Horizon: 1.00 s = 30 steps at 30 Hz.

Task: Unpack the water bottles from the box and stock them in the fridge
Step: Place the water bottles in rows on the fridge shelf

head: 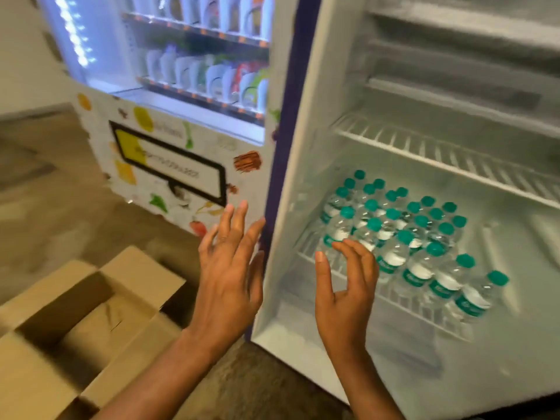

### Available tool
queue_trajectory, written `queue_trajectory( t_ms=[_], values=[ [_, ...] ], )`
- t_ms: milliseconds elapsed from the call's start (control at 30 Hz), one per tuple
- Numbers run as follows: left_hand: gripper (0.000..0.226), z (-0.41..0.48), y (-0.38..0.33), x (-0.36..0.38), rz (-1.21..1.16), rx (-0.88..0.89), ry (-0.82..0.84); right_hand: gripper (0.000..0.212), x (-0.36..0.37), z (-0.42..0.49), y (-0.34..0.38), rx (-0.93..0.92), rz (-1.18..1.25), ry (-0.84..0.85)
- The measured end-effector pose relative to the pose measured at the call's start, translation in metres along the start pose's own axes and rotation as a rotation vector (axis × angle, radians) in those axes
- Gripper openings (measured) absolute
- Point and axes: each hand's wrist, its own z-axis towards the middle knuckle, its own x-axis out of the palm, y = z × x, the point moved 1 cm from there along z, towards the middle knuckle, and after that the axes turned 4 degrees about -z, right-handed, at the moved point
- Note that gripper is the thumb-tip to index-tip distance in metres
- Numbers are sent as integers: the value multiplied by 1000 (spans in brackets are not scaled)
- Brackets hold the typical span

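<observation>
teal-capped water bottles (pixel 403 237) stand upright in tight rows on the lower wire shelf (pixel 424 319) of the open fridge (pixel 303 207), filling its left and middle part; the row nearest you runs along the shelf's front edge toward the right. the upper wire shelf (pixel 439 159) sits above them.

your left hand (pixel 227 274) is raised, back toward you, in front of the fridge's dark left edge, and its fingers (pixel 239 219) are straight and spread, holding nothing. your right hand (pixel 345 298) hangs just in front of the nearest bottles at the left end of the lower shelf. its fingers (pixel 354 253) are loosely curved, the thumb stands apart, and nothing is between them. you cannot tell from this view whether the fingertips touch a bottle.

the cardboard box (pixel 75 313) sits on the floor (pixel 45 207) at lower left, below your left forearm, with its flaps folded outward. the part of its inside that shows is plain brown cardboard. beside the fridge, to its left, stands a lit vending machine (pixel 181 147) with rows of packets behind its glass, too blurred to read.
</observation>
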Motion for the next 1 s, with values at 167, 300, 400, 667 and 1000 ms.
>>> queue_trajectory(
  t_ms=[167, 300, 400, 667, 1000],
  values=[
    [50, -90, 45, -45, 3, -201, 41, 31, 32, -75, 27, -20, 46, 169],
    [46, -178, 92, -80, 80, -334, 93, 32, 53, -140, 47, 21, 97, 324],
    [46, -245, 118, -96, 106, -444, 170, 33, 62, -186, 57, 55, 103, 465],
    [49, -382, 149, -97, 82, -775, 741, 53, 85, -312, 36, 43, -10, 866],
    [75, -468, 174, -67, -34, -946, 1166, 91, 81, -441, -13, 268, -242, 1581]
  ],
)
